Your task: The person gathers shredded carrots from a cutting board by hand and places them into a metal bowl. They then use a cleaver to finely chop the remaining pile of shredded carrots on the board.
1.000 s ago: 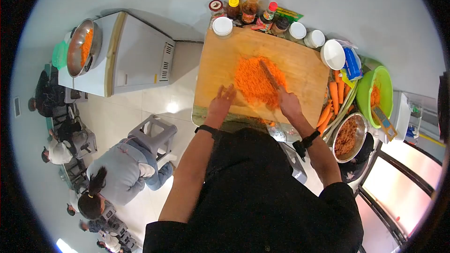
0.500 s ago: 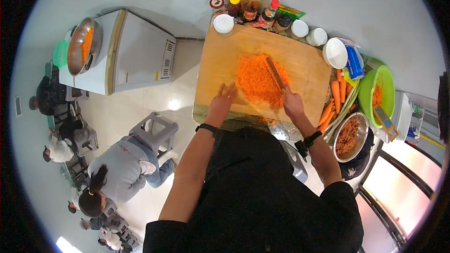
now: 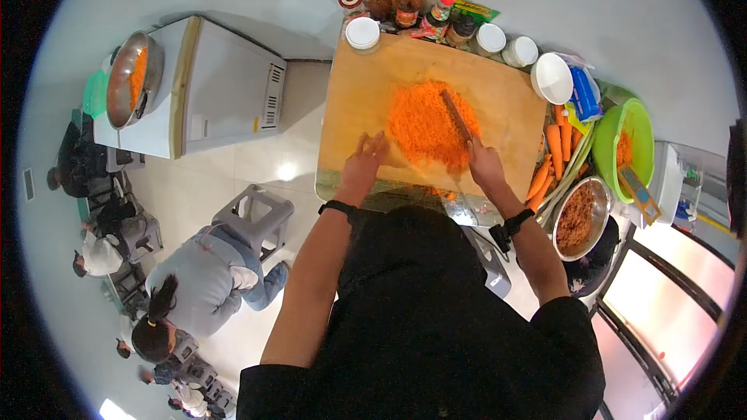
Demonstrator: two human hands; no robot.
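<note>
A broad heap of finely shredded carrot lies in the middle of the wooden cutting board. My right hand is closed round the handle of a knife, seen nearly edge-on from above. The blade slants up and left across the right part of the heap. To the left of the carrot, my left hand rests low over the board, its fingers spread and holding nothing. A few carrot bits lie by the board's near edge.
Jars and bottles line the far edge. On the right are whole carrots, a white bowl, a green basin with a grater, and a metal bowl of brown food. A person sits at lower left beside a stool.
The whole view has shifted slightly up and left. Both hands and the knife keep nearly the same place over the board, and the carrot heap looks much the same.
</note>
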